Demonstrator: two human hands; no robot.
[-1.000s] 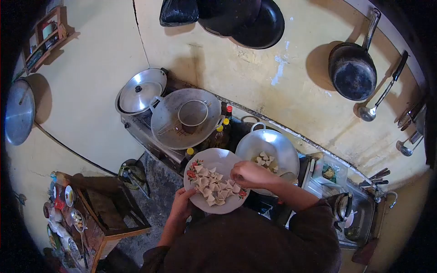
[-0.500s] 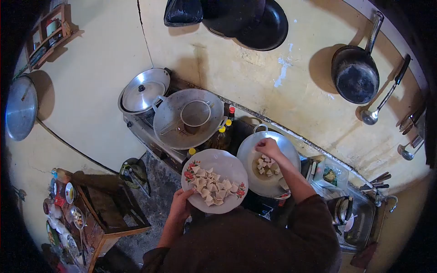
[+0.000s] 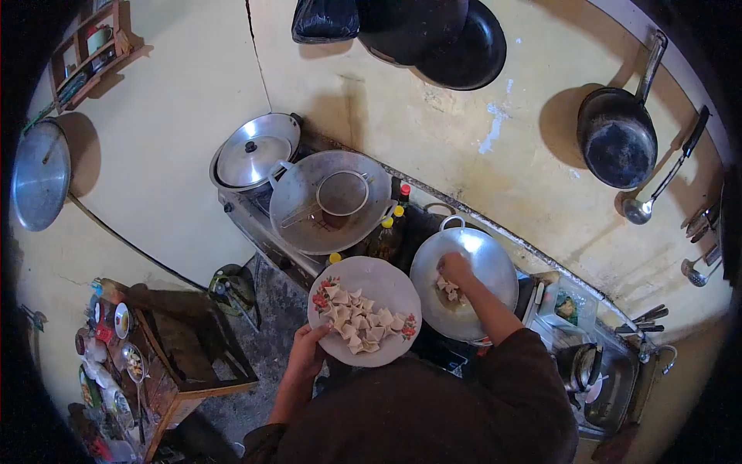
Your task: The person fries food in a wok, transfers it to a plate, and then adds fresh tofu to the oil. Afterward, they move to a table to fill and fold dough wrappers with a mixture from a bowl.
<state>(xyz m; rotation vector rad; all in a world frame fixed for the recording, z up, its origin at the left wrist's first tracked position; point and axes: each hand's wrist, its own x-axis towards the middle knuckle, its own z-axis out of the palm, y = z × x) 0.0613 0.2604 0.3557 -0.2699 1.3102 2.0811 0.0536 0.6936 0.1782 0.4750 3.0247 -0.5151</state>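
My left hand [image 3: 308,352] grips the left rim of a white plate with red flowers [image 3: 369,272], thumb on top. A pile of small folded dumplings [image 3: 359,319] lies on it. My right hand [image 3: 456,269] is low inside a silver wok [image 3: 495,271], fingers bent down and drawn together. Right by its fingertips, several dumplings [image 3: 448,289] sit in a little liquid at the wok's bottom. Whatever the fingers may hold is hidden. The plate is held level, close to the wok's left side.
A second wok with a strainer [image 3: 342,193] and a lidded pot [image 3: 251,158] stand on the stove. Bottles [image 3: 384,238] stand between the woks. To the right are a plastic container [image 3: 566,305] and a sink [image 3: 614,394]. A wooden table [image 3: 166,387] with dishes is at left.
My right hand has lowered into the wok, closer to the dumplings there. The left hand and plate stay almost in place. The view has shifted slightly.
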